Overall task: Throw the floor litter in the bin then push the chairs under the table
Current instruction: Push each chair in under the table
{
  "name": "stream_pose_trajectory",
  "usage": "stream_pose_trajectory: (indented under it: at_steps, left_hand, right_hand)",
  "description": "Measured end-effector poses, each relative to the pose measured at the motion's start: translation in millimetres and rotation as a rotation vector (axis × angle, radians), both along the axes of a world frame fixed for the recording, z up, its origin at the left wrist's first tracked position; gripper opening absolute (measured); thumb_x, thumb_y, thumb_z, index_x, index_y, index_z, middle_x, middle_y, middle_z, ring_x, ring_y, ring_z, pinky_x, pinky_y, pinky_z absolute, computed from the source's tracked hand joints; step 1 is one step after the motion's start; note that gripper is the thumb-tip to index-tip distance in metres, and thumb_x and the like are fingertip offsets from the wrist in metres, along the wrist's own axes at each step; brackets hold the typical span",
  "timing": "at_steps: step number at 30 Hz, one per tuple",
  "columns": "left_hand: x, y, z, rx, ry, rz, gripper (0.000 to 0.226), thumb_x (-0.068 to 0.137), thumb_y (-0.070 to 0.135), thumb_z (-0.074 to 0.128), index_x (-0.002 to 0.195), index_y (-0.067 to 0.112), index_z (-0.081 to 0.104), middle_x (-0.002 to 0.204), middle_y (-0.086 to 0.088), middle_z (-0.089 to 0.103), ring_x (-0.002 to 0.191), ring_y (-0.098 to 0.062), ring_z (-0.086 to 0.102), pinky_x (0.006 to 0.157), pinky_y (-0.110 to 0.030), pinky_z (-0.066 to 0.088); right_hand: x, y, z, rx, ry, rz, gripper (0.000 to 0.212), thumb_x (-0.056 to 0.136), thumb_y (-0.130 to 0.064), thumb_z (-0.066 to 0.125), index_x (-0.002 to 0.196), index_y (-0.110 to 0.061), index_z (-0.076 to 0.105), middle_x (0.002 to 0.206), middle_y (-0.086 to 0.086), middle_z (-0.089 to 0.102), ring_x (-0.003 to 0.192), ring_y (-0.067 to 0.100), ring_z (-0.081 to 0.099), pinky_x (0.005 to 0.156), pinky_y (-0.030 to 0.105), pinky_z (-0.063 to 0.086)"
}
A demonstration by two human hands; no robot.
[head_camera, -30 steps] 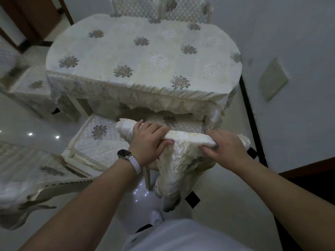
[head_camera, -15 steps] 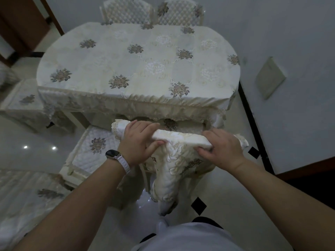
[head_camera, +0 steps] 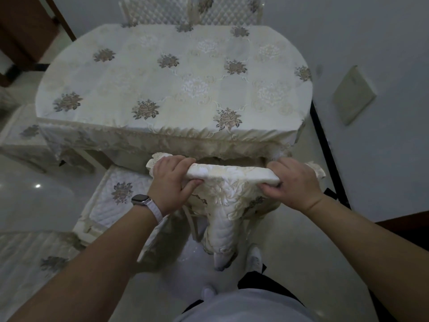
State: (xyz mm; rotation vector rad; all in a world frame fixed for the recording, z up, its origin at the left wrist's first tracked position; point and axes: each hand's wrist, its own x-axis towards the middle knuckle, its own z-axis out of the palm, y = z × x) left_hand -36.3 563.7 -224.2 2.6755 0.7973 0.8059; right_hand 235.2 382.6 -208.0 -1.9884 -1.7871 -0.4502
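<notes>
A chair with a cream embroidered cover stands right in front of me, its backrest top (head_camera: 232,174) close against the near edge of the table (head_camera: 176,89). The table wears a cream cloth with flower motifs. My left hand (head_camera: 171,182), with a watch on the wrist, grips the left end of the backrest top. My right hand (head_camera: 290,182) grips its right end. The chair's seat is hidden under the tablecloth's fringe. No litter or bin is in view.
A second covered chair (head_camera: 118,194) stands out from the table to my left, its seat exposed. Two quilted chair backs (head_camera: 192,10) rise beyond the table's far edge. Another chair (head_camera: 25,135) sits at the left side. A wall (head_camera: 371,66) runs close on the right.
The chair in my hands has moved forward until its seat went under the tablecloth, and I have stepped closer to the table. Both hands kept their grip.
</notes>
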Motion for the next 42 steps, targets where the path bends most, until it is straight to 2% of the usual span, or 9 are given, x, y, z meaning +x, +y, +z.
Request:
stream_pose_trajectory:
  at_steps: [9,15,19,23,27,37,42]
  left_hand:
    - [34.2,28.3,-4.9,-0.05,0.045,-0.007,0.051,0.09,0.063,0.044,0.117,0.02,0.054,0.111,-0.009,0.059,0.101,-0.027,0.048,0.094,-0.041,0.031]
    - [56.5,49.0,-0.4,-0.063,0.061,0.014,0.044,0.086,0.054,0.052,0.116,0.022,0.053,0.112,-0.01,0.059,0.101,-0.029,0.05,0.094,-0.042,0.032]
    - [68.5,52.2,-2.6,-0.05,0.052,0.015,0.047,0.087,0.054,0.052,0.117,0.018,0.056,0.114,-0.01,0.059,0.104,-0.029,0.05,0.095,-0.045,0.035]
    - [82.1,54.7,-2.6,-0.035,0.026,0.049,0.051,0.086,0.053,0.053,0.116,0.013,0.057,0.111,-0.014,0.059,0.104,-0.028,0.047,0.094,-0.049,0.037]
    - [93.3,61.6,2.8,-0.054,0.018,0.043,0.054,0.086,0.052,0.055,0.118,0.009,0.06,0.113,-0.014,0.059,0.107,-0.026,0.044,0.096,-0.049,0.035]
    - [106.8,84.2,11.7,-0.069,0.023,0.031,0.049,0.088,0.053,0.053,0.114,0.012,0.058,0.108,-0.011,0.058,0.102,-0.023,0.046,0.092,-0.048,0.037]
    - [100.4,76.7,5.0,-0.04,0.023,0.038,0.05,0.087,0.053,0.054,0.112,0.009,0.06,0.107,-0.012,0.059,0.102,-0.026,0.048,0.091,-0.046,0.037]
  right_hand:
    - [34.7,28.4,-6.5,-0.047,0.034,0.016,0.042,0.076,-0.055,0.059,0.081,-0.013,0.066,0.071,0.005,0.055,0.063,0.03,0.055,0.049,0.034,0.037]
    - [54.5,51.3,-2.8,-0.031,0.05,0.008,0.045,0.077,-0.056,0.057,0.081,-0.013,0.065,0.071,0.006,0.056,0.063,0.031,0.055,0.051,0.036,0.043]
    - [71.7,57.8,-3.5,-0.031,0.025,0.014,0.045,0.077,-0.056,0.058,0.08,-0.011,0.065,0.07,0.006,0.055,0.062,0.03,0.054,0.051,0.033,0.037]
    - [87.2,66.1,0.8,-0.038,0.035,0.035,0.046,0.077,-0.056,0.059,0.08,-0.01,0.064,0.073,0.008,0.058,0.064,0.03,0.055,0.051,0.035,0.041]
    - [98.2,76.3,6.3,-0.057,0.074,0.042,0.045,0.077,-0.056,0.059,0.089,-0.012,0.066,0.072,0.008,0.057,0.065,0.029,0.055,0.051,0.036,0.043]
    - [108.6,93.0,11.6,-0.046,0.076,0.003,0.049,0.077,-0.056,0.058,0.089,-0.009,0.066,0.076,0.009,0.057,0.068,0.031,0.054,0.057,0.033,0.037]
    - [104.1,86.0,7.3,-0.055,0.075,0.007,0.048,0.077,-0.057,0.059,0.09,-0.011,0.067,0.075,0.008,0.057,0.066,0.029,0.053,0.055,0.035,0.041]
